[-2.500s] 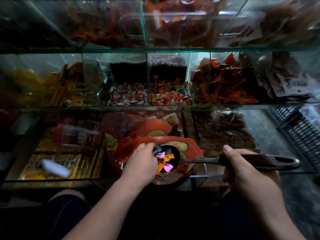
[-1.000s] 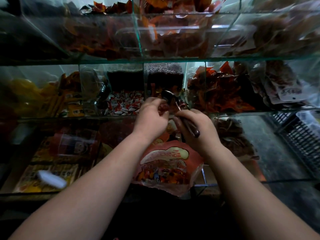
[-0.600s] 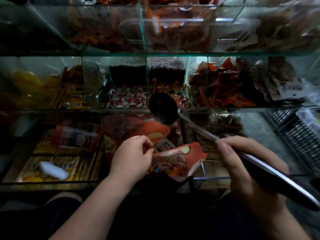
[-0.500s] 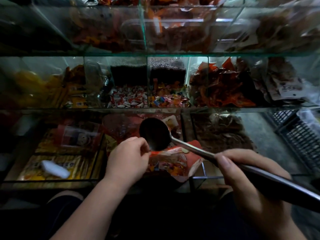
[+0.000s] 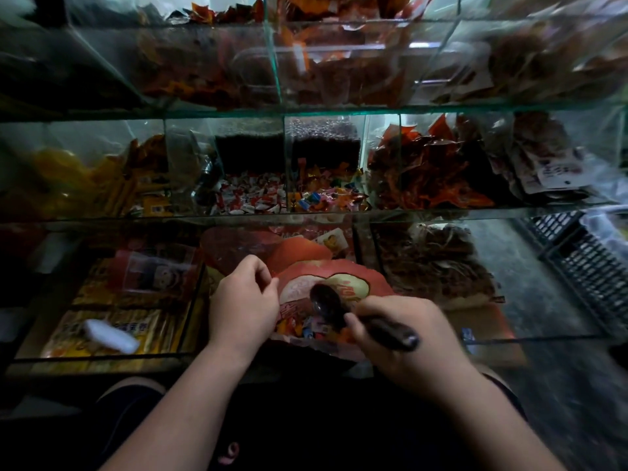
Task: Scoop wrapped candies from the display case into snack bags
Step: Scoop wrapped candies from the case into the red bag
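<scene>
Head view: the left hand, at nine o'clock of the red snack bag, pinches its open rim. Wrapped candies lie inside; at twelve o'clock, the display case holds more. The ladle has its bowl in the bag's mouth, handle gripped by the right hand at four o'clock.

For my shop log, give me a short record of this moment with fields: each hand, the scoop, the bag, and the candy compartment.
left hand: fingers pinch the snack bag at its rim
right hand: grips the scoop by its dark handle
scoop: bowl at the bag's mouth, no candy seen in it
snack bag: red, open, wrapped candies inside
display case: glass; loose mixed candies in a middle-shelf compartment
</scene>
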`<control>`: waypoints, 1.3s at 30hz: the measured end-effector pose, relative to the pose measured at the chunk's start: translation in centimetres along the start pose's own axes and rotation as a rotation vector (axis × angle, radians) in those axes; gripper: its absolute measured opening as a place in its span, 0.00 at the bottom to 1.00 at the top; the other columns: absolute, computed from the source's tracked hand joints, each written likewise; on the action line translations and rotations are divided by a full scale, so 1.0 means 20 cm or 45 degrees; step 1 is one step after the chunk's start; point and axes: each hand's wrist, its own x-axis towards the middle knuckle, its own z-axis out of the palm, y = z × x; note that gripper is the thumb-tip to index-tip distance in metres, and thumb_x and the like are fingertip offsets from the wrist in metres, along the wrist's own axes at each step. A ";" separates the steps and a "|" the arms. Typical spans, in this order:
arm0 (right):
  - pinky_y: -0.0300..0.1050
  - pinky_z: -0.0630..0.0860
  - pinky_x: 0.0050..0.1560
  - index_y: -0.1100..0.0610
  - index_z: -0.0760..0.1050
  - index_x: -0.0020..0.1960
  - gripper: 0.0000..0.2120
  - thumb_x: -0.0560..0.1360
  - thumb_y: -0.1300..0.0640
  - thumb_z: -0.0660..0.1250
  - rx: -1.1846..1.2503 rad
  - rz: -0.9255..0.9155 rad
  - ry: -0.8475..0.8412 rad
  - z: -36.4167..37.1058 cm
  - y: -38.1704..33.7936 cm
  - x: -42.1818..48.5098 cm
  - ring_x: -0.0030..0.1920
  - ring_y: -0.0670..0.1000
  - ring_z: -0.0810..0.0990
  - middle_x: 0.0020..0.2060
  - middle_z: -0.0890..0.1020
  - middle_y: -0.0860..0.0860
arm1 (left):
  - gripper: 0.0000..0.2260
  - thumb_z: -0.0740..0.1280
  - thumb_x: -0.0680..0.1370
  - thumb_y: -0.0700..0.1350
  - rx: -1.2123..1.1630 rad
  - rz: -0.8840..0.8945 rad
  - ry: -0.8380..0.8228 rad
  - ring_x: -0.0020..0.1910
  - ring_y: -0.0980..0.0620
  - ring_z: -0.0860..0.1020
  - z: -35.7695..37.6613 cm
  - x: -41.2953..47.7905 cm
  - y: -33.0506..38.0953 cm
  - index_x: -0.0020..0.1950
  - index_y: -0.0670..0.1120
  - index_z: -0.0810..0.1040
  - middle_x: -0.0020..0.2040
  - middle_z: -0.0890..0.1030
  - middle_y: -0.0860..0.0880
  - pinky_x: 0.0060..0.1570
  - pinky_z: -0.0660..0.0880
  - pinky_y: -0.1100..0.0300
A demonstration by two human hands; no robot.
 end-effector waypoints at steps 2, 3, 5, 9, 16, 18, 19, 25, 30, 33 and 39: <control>0.44 0.76 0.36 0.47 0.78 0.45 0.11 0.77 0.41 0.65 -0.070 -0.014 -0.061 0.07 -0.01 0.03 0.39 0.48 0.82 0.37 0.83 0.44 | 0.13 0.73 0.76 0.49 -0.015 0.010 0.010 0.23 0.55 0.74 0.02 -0.04 -0.01 0.38 0.56 0.68 0.27 0.77 0.53 0.20 0.69 0.54; 0.45 0.77 0.38 0.48 0.79 0.46 0.11 0.78 0.42 0.65 -0.014 0.030 -0.138 0.14 -0.01 0.07 0.42 0.50 0.82 0.38 0.84 0.45 | 0.14 0.73 0.75 0.48 -0.038 0.010 0.020 0.24 0.55 0.74 0.02 -0.06 -0.01 0.38 0.56 0.68 0.28 0.76 0.52 0.21 0.70 0.54; 0.48 0.79 0.44 0.49 0.81 0.47 0.11 0.77 0.42 0.67 0.152 0.190 -0.176 0.23 -0.01 0.11 0.45 0.53 0.83 0.40 0.85 0.48 | 0.14 0.74 0.75 0.47 -0.112 -0.003 0.035 0.26 0.55 0.74 0.04 -0.09 -0.02 0.38 0.54 0.69 0.28 0.76 0.52 0.25 0.73 0.53; 0.44 0.73 0.38 0.50 0.80 0.45 0.15 0.75 0.39 0.65 0.205 0.455 -0.066 0.37 0.02 0.17 0.42 0.54 0.82 0.35 0.83 0.48 | 0.15 0.74 0.75 0.48 -0.182 -0.001 0.090 0.28 0.57 0.76 0.04 -0.07 -0.01 0.38 0.55 0.68 0.31 0.78 0.54 0.27 0.74 0.54; 0.52 0.82 0.49 0.51 0.83 0.45 0.22 0.69 0.34 0.63 0.514 0.612 0.009 0.38 0.11 0.12 0.45 0.49 0.85 0.40 0.87 0.47 | 0.19 0.74 0.68 0.64 0.214 -0.120 -0.294 0.43 0.58 0.75 -0.02 -0.04 -0.02 0.49 0.60 0.69 0.47 0.75 0.61 0.38 0.72 0.57; 0.52 0.81 0.51 0.50 0.85 0.45 0.22 0.68 0.34 0.65 0.680 0.741 0.059 0.38 0.17 0.11 0.47 0.46 0.85 0.41 0.87 0.45 | 0.08 0.74 0.70 0.53 0.317 -0.151 -0.355 0.34 0.57 0.76 -0.03 -0.04 -0.05 0.39 0.55 0.76 0.37 0.79 0.58 0.30 0.71 0.60; 0.51 0.81 0.52 0.49 0.85 0.46 0.22 0.68 0.33 0.66 0.720 0.776 0.056 0.38 0.18 0.11 0.48 0.46 0.85 0.42 0.87 0.45 | 0.08 0.74 0.71 0.49 0.313 -0.161 -0.326 0.31 0.57 0.76 -0.04 -0.04 -0.06 0.34 0.53 0.77 0.33 0.79 0.56 0.27 0.68 0.62; 0.44 0.75 0.39 0.51 0.71 0.27 0.26 0.69 0.30 0.56 0.125 0.737 -0.023 0.44 0.00 0.16 0.34 0.54 0.79 0.24 0.73 0.45 | 0.10 0.73 0.70 0.45 0.217 -0.109 -0.252 0.28 0.58 0.76 -0.02 -0.05 -0.02 0.29 0.51 0.78 0.27 0.77 0.55 0.25 0.65 0.64; 0.44 0.80 0.41 0.53 0.81 0.36 0.22 0.69 0.35 0.63 0.576 0.756 0.061 0.44 -0.01 0.13 0.37 0.45 0.83 0.32 0.84 0.45 | 0.06 0.74 0.74 0.48 0.173 -0.031 -0.215 0.35 0.58 0.78 -0.04 -0.06 -0.06 0.37 0.52 0.84 0.33 0.81 0.58 0.32 0.68 0.67; 0.40 0.79 0.36 0.48 0.83 0.34 0.13 0.65 0.39 0.69 0.959 1.035 0.345 0.35 -0.01 0.11 0.33 0.43 0.83 0.29 0.84 0.43 | 0.03 0.73 0.75 0.47 0.151 0.014 -0.188 0.37 0.57 0.80 -0.05 -0.06 -0.07 0.42 0.50 0.85 0.36 0.82 0.57 0.37 0.72 0.64; 0.39 0.77 0.39 0.44 0.84 0.31 0.13 0.74 0.50 0.74 1.061 1.265 0.454 0.21 -0.02 0.09 0.30 0.37 0.82 0.28 0.84 0.40 | 0.02 0.73 0.75 0.44 0.124 0.015 -0.168 0.37 0.58 0.79 -0.07 -0.05 -0.04 0.46 0.51 0.85 0.37 0.83 0.57 0.35 0.70 0.65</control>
